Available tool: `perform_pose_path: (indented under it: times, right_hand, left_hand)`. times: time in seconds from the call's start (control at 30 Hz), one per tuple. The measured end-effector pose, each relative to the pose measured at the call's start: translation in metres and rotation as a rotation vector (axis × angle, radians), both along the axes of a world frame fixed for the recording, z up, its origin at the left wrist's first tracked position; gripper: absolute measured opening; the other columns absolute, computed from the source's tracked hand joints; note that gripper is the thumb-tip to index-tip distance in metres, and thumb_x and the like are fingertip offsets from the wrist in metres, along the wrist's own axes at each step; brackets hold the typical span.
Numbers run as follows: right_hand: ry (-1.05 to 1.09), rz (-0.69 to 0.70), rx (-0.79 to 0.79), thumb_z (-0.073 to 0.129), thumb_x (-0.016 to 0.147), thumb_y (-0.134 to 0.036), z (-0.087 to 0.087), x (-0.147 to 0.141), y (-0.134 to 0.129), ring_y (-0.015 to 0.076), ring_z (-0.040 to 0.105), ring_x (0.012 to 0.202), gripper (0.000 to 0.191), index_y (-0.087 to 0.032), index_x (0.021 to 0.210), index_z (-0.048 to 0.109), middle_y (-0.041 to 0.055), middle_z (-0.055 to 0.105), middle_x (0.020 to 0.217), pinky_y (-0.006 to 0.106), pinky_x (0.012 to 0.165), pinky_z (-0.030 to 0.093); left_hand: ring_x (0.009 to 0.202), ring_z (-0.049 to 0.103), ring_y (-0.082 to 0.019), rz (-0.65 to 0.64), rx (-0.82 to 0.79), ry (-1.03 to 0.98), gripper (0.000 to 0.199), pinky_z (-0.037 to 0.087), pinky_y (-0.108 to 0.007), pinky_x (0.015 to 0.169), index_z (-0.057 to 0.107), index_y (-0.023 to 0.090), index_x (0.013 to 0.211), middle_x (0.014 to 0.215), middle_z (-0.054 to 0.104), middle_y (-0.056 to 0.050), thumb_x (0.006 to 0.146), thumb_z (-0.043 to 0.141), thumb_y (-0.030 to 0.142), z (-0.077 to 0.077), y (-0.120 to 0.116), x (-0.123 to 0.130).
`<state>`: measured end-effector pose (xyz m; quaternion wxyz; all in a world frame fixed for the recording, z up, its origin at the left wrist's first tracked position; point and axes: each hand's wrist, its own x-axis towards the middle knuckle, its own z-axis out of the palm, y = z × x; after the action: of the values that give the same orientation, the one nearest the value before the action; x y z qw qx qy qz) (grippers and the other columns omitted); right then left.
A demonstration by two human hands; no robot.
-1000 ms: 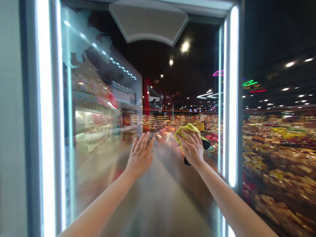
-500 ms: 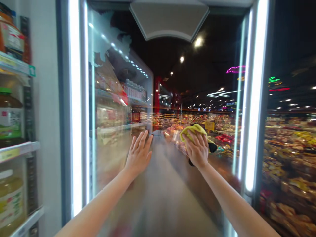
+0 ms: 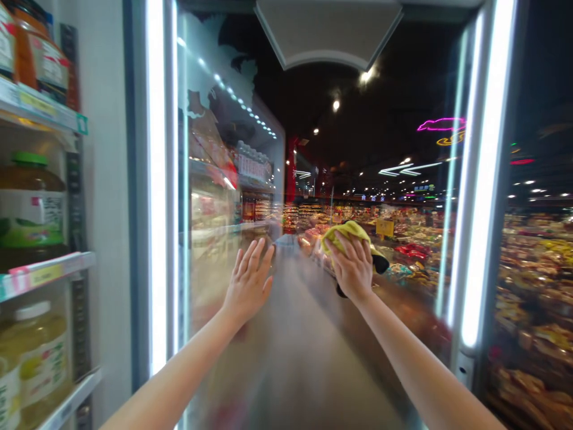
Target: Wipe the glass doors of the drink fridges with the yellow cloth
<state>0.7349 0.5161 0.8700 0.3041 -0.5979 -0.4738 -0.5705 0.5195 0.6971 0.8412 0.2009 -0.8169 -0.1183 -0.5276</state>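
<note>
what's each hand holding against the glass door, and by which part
The right hand presses a yellow cloth flat under its palm and fingers. The left hand holds nothing, open on the glass door.

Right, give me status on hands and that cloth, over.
Left hand flat, open against the glass door. Right hand pressing yellow cloth on the same glass. Nothing between hands and glass.
</note>
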Motion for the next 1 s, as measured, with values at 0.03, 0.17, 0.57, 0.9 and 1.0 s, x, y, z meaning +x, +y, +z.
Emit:
perform_pose_path:
  times: [0.03,0.17,0.57,0.9,1.0]
  right_hand:
    - [0.042,-0.018,0.083,0.048,0.100,-0.026,0.010,0.002,0.002,0.0291,0.036,0.145,0.045,-0.040,0.142,0.055,0.0004,0.053,0.150,0.056,0.121,0.023]
    - [0.144,-0.008,0.251,0.042,0.101,-0.027,0.046,-0.022,0.040,0.0316,0.030,0.148,0.045,-0.036,0.144,0.054,0.0025,0.049,0.153,0.061,0.119,0.024]
    - [0.080,-0.008,0.170,0.044,0.101,-0.025,0.023,-0.040,0.051,0.0294,0.032,0.148,0.045,-0.037,0.143,0.055,0.0021,0.051,0.151,0.058,0.120,0.024]
    - [-0.097,-0.023,-0.153,0.051,0.099,-0.026,-0.001,-0.072,0.067,0.0250,0.041,0.142,0.044,-0.039,0.140,0.057,-0.0015,0.053,0.150,0.048,0.122,0.025]
    - [0.061,-0.075,0.013,0.044,0.102,-0.027,0.019,-0.066,0.061,0.0267,0.035,0.146,0.040,-0.035,0.138,0.060,0.0010,0.050,0.153,0.050,0.121,0.026]
  left_hand:
    - [0.154,0.021,-0.030,0.008,0.003,-0.002,0.068,0.019,-0.054,0.125,0.025,0.020,0.158,0.165,0.027,-0.014,0.094,0.046,0.024,0.001,0.002,-0.004]
    - [0.153,0.021,-0.030,0.038,-0.008,-0.020,0.066,0.021,-0.054,0.124,0.027,0.018,0.157,0.164,0.029,-0.016,0.094,0.046,0.024,0.005,0.009,-0.013]
    - [0.153,0.022,-0.030,0.051,-0.014,-0.027,0.067,0.022,-0.054,0.124,0.027,0.020,0.157,0.165,0.027,-0.015,0.093,0.048,0.022,-0.007,0.034,-0.031]
    - [0.152,0.025,-0.030,0.024,-0.003,-0.049,0.074,0.024,-0.054,0.124,0.021,0.024,0.159,0.165,0.028,-0.013,0.091,0.050,0.019,-0.014,0.043,-0.033]
    - [0.151,0.030,-0.031,0.004,-0.004,-0.062,0.071,0.025,-0.055,0.123,0.025,0.026,0.158,0.163,0.031,-0.012,0.092,0.051,0.020,-0.015,0.047,-0.034]
